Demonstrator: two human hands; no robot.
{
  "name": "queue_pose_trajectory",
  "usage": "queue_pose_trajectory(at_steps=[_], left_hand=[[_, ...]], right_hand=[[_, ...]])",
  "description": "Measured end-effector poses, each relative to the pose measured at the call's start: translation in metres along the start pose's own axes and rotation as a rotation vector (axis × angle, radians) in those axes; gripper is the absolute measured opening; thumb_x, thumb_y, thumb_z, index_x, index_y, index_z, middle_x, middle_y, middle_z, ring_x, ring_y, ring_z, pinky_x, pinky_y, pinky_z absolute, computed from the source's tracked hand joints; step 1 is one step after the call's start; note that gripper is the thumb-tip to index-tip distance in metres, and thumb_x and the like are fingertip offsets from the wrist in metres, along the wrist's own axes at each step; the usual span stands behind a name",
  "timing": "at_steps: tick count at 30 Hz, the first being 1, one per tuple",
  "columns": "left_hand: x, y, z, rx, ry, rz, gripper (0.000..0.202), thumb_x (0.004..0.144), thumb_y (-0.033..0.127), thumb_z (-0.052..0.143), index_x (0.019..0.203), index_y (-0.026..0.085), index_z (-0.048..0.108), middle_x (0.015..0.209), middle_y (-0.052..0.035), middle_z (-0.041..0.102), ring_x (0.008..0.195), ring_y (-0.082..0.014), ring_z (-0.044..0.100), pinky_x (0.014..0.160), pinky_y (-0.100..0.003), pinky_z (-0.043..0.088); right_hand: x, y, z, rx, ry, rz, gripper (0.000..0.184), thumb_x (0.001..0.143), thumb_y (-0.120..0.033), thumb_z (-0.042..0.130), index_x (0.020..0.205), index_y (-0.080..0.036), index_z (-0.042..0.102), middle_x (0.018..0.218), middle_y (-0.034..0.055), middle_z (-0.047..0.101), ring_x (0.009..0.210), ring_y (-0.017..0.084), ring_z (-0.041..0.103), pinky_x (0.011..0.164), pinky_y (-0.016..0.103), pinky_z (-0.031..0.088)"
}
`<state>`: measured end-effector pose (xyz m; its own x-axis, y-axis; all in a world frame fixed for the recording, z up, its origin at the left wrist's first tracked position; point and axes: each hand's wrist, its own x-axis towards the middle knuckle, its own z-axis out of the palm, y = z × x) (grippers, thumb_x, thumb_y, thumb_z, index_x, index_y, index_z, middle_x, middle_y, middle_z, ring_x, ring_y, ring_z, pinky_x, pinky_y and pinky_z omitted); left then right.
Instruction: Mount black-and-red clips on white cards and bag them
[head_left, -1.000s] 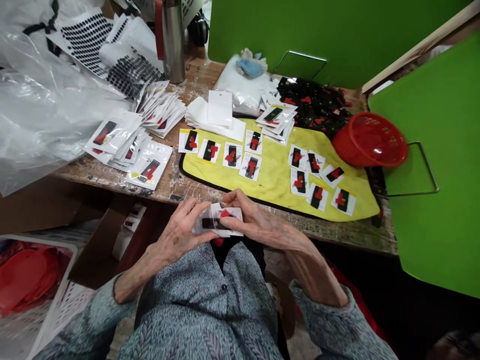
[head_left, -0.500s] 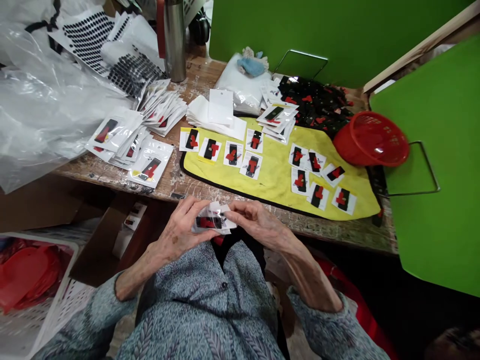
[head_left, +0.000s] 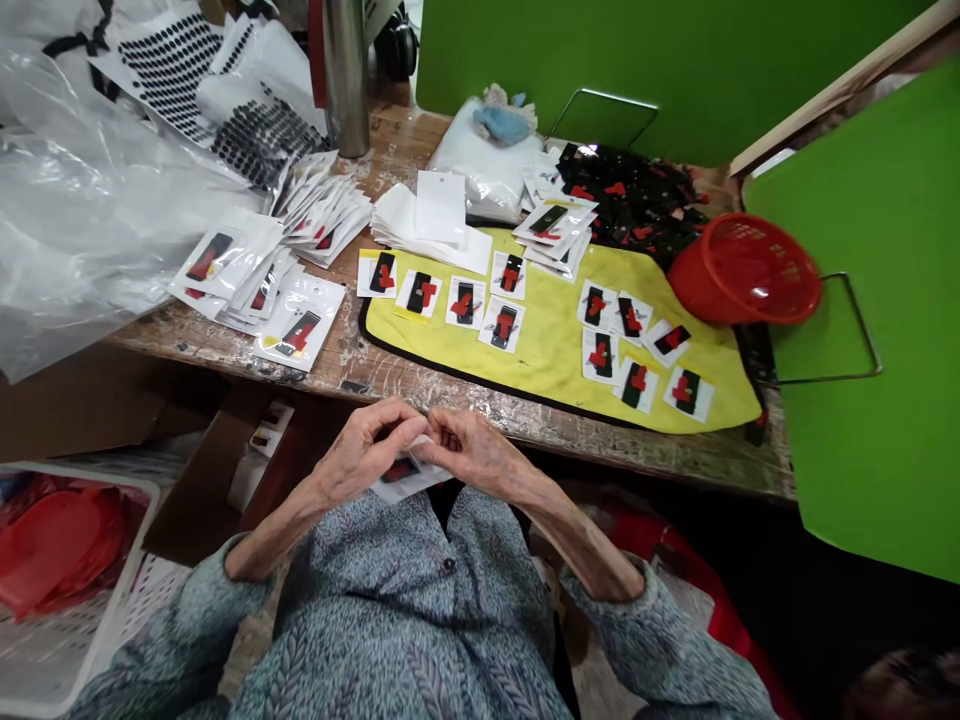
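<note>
Left hand (head_left: 364, 452), right hand (head_left: 472, 455) pinched together, both gripping black-and-red carded packet (head_left: 401, 474) over lap, just below worktable (head_left: 450, 395) edge. Packet, face-up moments ago, now tipped down, mostly hidden under fingers. Yellow cloth (head_left: 555, 350) rows unchanged.

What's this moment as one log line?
left hand: holds small clear plastic packet with black-and-red item | right hand: pinches same packet | yellow cloth mat: rows of white cards
</note>
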<state>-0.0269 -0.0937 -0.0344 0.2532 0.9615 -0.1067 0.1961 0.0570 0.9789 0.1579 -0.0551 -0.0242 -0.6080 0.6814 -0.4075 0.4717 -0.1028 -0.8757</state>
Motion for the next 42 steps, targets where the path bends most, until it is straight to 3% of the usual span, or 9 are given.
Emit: queue_pose_trajectory(at_steps=[4,10,15,18,29,34,36,38,42], left_hand=[[0.000,0.000,0.004,-0.148,0.064,-0.102,0.024,0.086,0.036,0.061,0.074,0.015,0.065,0.068,0.0005,0.059,0.063,-0.0104,0.052,0.059,-0.023,0.042],[-0.010,-0.002,0.007,-0.390,0.056,-0.303,0.032,0.080,0.044,0.067,0.070,0.015,0.058,0.061,0.0025,0.057,0.054,-0.0078,0.048,0.053,-0.021,0.039],[-0.013,0.001,0.011,-0.241,0.043,-0.178,0.030,0.084,0.039,0.064,0.066,0.015,0.058,0.060,0.0033,0.053,0.055,-0.0076,0.046,0.052,-0.021,0.037],[-0.012,-0.001,0.012,-0.128,0.049,-0.119,0.027,0.085,0.034,0.063,0.065,0.016,0.059,0.063,0.0022,0.055,0.060,-0.0089,0.049,0.056,-0.022,0.039],[-0.008,-0.005,0.018,-0.102,0.139,-0.098,0.030,0.083,0.034,0.066,0.060,0.016,0.056,0.061,0.0033,0.049,0.057,-0.0078,0.044,0.052,-0.021,0.034],[-0.007,0.000,0.017,-0.097,0.175,-0.118,0.031,0.082,0.034,0.067,0.060,0.016,0.054,0.058,0.0043,0.047,0.054,-0.0073,0.041,0.050,-0.021,0.034],[-0.007,0.001,0.016,-0.095,0.175,-0.111,0.031,0.081,0.035,0.067,0.060,0.016,0.055,0.058,0.0038,0.048,0.055,-0.0075,0.043,0.050,-0.021,0.035],[-0.007,0.001,0.013,-0.138,0.153,-0.137,0.030,0.081,0.036,0.067,0.063,0.016,0.057,0.060,0.0029,0.052,0.057,-0.0080,0.046,0.052,-0.021,0.038],[-0.008,-0.001,0.002,-0.358,-0.036,-0.288,0.026,0.081,0.039,0.068,0.076,0.015,0.062,0.067,0.0009,0.060,0.058,-0.0085,0.052,0.053,-0.021,0.041]], right_hand=[[-0.001,0.002,-0.005,0.116,-0.198,-0.017,0.030,0.086,-0.042,0.060,0.072,-0.019,0.048,0.060,-0.0068,0.039,0.055,0.008,0.034,0.050,0.023,0.025],[-0.004,0.003,-0.005,0.071,-0.128,-0.019,0.027,0.085,-0.040,0.061,0.072,-0.018,0.052,0.061,-0.0053,0.044,0.056,0.008,0.037,0.051,0.023,0.027],[0.000,0.008,0.005,0.187,-0.211,0.008,0.037,0.078,-0.043,0.069,0.067,-0.019,0.043,0.060,-0.0078,0.034,0.054,0.007,0.029,0.048,0.022,0.022],[0.003,0.011,0.013,0.174,-0.228,0.030,0.030,0.078,-0.041,0.070,0.071,-0.018,0.051,0.064,-0.0062,0.037,0.059,0.008,0.031,0.050,0.021,0.025],[0.007,0.007,0.014,0.147,-0.209,0.026,0.031,0.076,-0.041,0.070,0.061,-0.018,0.055,0.060,-0.0049,0.040,0.058,0.009,0.032,0.053,0.025,0.029],[0.010,0.010,0.008,0.261,-0.385,0.042,0.021,0.077,-0.038,0.070,0.072,-0.018,0.064,0.065,-0.0050,0.048,0.059,0.009,0.040,0.056,0.024,0.035],[0.010,0.012,0.007,0.221,-0.300,0.055,0.023,0.074,-0.038,0.072,0.071,-0.018,0.063,0.065,-0.0054,0.048,0.058,0.008,0.040,0.056,0.024,0.035],[0.009,0.013,0.007,0.219,-0.237,0.067,0.028,0.072,-0.042,0.074,0.069,-0.017,0.061,0.064,-0.0057,0.047,0.058,0.008,0.039,0.055,0.023,0.033],[0.009,0.009,0.000,0.337,-0.362,0.071,0.038,0.074,-0.052,0.070,0.072,-0.016,0.061,0.061,-0.0062,0.044,0.054,0.007,0.035,0.051,0.022,0.027]])
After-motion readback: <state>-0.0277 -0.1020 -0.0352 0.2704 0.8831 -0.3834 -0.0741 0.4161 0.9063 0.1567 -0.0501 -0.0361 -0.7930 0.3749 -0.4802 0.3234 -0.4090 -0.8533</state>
